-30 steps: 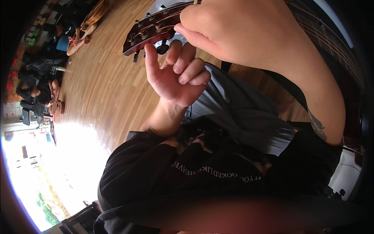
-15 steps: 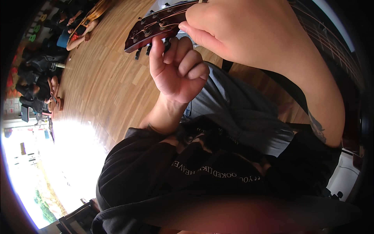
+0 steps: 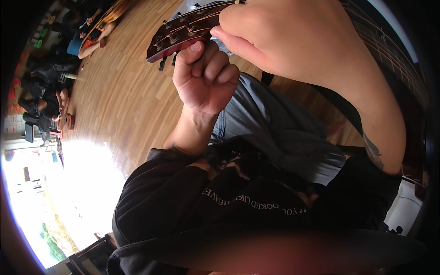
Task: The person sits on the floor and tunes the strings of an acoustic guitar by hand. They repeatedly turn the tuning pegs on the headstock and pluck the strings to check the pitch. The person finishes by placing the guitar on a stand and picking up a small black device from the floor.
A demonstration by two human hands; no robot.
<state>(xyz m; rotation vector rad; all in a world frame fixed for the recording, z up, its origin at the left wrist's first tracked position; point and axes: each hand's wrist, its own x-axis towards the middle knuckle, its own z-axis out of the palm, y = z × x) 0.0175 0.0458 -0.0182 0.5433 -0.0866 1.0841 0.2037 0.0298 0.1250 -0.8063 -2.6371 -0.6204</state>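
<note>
A guitar's dark red-brown headstock [image 3: 183,33] with metal posts and several black tuning pegs [image 3: 162,65] points to the left at the top of the view. My left hand [image 3: 206,82] is closed below its near edge, thumb bent over the fingers, around a tuning peg that they hide. My right hand [image 3: 275,32] reaches across from the right over the neck by the nut. Its thumb and fingers are pinched together on a copper-coloured string [image 3: 204,30]; the fingertips are mostly hidden. More guitar strings [image 3: 389,50] run along the body at the far right.
My legs in grey-blue jeans [image 3: 275,119] are under the neck. Wooden floor [image 3: 123,87] spreads to the left. Along the far left sit several people, one with a light wooden guitar [image 3: 107,19]. Bright light enters at the lower left, near a dark chair [image 3: 94,256].
My left hand has turned and dropped slightly: the thumb has folded over the fingers, covering the peg that showed between them before. My right hand stays in place.
</note>
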